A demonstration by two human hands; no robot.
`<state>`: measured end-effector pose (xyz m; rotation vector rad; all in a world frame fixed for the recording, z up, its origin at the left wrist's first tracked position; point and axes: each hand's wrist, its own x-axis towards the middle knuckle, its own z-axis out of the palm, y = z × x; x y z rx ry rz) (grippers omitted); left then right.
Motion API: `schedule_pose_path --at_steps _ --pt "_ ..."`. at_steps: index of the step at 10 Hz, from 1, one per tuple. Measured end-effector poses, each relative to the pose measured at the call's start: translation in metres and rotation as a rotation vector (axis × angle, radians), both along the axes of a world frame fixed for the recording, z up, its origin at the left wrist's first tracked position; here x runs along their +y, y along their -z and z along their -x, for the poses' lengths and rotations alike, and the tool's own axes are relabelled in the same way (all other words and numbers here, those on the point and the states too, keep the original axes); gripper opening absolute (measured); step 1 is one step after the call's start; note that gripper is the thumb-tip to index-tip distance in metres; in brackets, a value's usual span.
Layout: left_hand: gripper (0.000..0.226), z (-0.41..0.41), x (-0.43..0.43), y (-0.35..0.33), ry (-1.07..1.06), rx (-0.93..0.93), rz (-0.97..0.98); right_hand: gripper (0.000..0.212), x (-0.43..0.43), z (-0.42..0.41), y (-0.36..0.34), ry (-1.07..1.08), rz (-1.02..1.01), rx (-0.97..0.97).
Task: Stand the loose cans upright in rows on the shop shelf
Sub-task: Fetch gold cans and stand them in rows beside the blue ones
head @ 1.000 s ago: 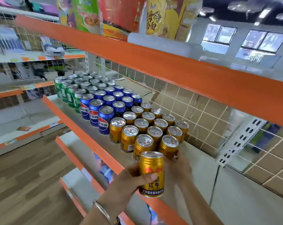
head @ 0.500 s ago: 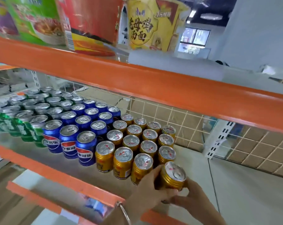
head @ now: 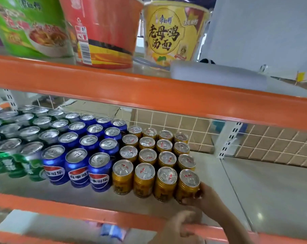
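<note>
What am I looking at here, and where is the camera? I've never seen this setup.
There is no machine: a person works with bare hands, and the single picture comes from a camera worn on their head, looking forward and down. On the grey shelf stand upright rows of green cans, blue Pepsi cans and gold cans. The right hand grips the front-right gold can, at the end of the front row. The left hand is blurred at the orange shelf edge; I cannot tell what its fingers do. Instant noodle tubs sit on the upper shelf.
</note>
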<state>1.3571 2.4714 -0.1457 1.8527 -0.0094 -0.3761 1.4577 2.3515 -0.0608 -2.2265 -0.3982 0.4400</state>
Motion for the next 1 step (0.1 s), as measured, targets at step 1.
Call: schedule_pose_path --at_steps 1 --pt "0.072 0.0212 0.0242 0.0026 0.066 0.071 0.009 0.054 0.0056 0.0074 0.0114 0.106 -0.019 -0.007"
